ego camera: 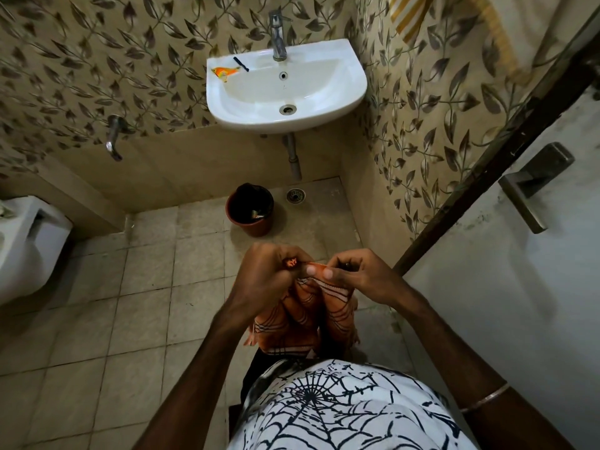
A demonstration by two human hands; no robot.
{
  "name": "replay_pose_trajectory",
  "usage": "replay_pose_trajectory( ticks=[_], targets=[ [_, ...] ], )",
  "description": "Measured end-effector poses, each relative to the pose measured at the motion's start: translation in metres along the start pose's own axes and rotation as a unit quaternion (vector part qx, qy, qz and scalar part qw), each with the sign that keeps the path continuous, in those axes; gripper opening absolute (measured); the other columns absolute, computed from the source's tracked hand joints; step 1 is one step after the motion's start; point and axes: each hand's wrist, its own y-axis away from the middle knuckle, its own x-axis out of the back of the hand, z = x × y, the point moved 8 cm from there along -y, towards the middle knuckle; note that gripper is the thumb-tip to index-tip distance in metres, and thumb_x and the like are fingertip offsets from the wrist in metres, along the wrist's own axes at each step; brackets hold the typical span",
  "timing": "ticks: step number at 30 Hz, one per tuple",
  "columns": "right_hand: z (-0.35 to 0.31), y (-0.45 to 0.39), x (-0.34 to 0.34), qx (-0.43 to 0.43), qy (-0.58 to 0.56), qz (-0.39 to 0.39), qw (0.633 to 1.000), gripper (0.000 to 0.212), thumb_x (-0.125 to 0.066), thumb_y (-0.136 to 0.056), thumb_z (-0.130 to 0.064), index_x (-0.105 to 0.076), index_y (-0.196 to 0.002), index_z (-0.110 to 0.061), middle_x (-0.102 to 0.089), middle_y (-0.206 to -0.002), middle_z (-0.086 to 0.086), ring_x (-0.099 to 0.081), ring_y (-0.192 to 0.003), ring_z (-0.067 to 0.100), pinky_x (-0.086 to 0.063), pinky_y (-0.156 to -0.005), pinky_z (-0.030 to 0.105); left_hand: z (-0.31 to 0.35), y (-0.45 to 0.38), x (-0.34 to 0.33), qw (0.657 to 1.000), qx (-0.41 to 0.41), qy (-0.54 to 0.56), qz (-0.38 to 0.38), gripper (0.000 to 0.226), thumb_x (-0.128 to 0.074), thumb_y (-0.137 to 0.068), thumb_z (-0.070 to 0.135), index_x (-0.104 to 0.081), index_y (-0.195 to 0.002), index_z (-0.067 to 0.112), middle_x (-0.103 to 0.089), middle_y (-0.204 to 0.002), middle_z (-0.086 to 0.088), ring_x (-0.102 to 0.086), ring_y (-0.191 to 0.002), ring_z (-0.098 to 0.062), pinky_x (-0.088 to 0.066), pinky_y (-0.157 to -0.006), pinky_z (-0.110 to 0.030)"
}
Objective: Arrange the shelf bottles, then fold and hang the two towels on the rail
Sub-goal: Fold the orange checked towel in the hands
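An orange towel with dark and white stripes hangs bunched in front of my body. Both hands pinch its top edge close together. My left hand grips one corner, and my right hand holds the edge beside it, thumbs nearly touching. A second towel, white with yellow stripes, hangs at the top right against the wall. No shelf bottles and no rail show in this view.
A white sink with a tap juts from the leaf-patterned wall ahead. A brown bin stands on the tiled floor below it. A toilet sits at the left. A white door with a metal handle stands close on the right.
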Motion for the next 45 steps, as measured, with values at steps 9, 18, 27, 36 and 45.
replay_pose_trajectory(
  ticks=[9,18,27,36,45],
  targets=[
    [0.013,0.006,0.011,-0.008,-0.019,0.036,0.999,0.031,-0.070,-0.087,-0.043,-0.074,-0.080,-0.013,-0.063,-0.067,0.009,-0.054,-0.061,0.021,-0.041,-0.055,0.028,-0.022,0.005,0.033,0.995,0.070,0.020,0.067,0.016,-0.077,-0.079,0.011,-0.076,-0.090,0.022,-0.075,-0.089,0.011,-0.070,-0.084,0.000,-0.058,-0.074,-0.024],
    [-0.013,0.000,-0.006,0.028,-0.009,-0.003,1.000,0.013,-0.066,-0.093,-0.016,-0.074,-0.083,-0.015,-0.065,-0.066,-0.010,-0.054,-0.060,0.000,-0.040,-0.060,0.015,-0.009,0.001,-0.016,0.996,0.044,0.000,-0.077,0.041,-0.080,-0.077,0.028,-0.070,-0.117,0.025,-0.073,-0.111,0.008,-0.069,-0.100,-0.005,-0.059,-0.085,-0.038],
    [0.004,0.000,0.003,0.043,0.129,0.030,0.990,0.018,-0.071,-0.088,-0.006,-0.073,-0.102,-0.018,-0.071,-0.090,-0.013,-0.066,-0.088,0.000,-0.050,-0.078,0.015,0.001,0.001,-0.012,0.999,0.019,-0.034,-0.015,0.007,-0.076,-0.083,0.020,-0.077,-0.090,0.022,-0.075,-0.081,0.010,-0.068,-0.070,0.003,-0.059,-0.064,-0.032],
    [0.016,-0.008,0.011,0.028,0.021,0.077,0.996,0.008,-0.065,-0.093,-0.009,-0.070,-0.094,-0.015,-0.068,-0.087,-0.004,-0.065,-0.087,0.011,-0.053,-0.076,0.026,0.000,0.002,0.006,0.997,0.047,0.067,0.002,0.007,-0.074,-0.084,0.009,-0.076,-0.085,0.015,-0.074,-0.080,0.007,-0.070,-0.072,-0.002,-0.052,-0.062,-0.015],
    [0.015,0.003,0.018,-0.031,0.002,0.014,0.999,0.009,-0.067,-0.092,-0.020,-0.073,-0.085,-0.018,-0.074,-0.079,-0.004,-0.071,-0.075,0.009,-0.052,-0.062,0.019,-0.021,0.002,0.036,0.994,0.089,0.063,0.018,0.009,-0.073,-0.083,0.007,-0.076,-0.082,0.016,-0.073,-0.075,0.008,-0.068,-0.067,0.001,-0.048,-0.056,-0.011]
  ],
)
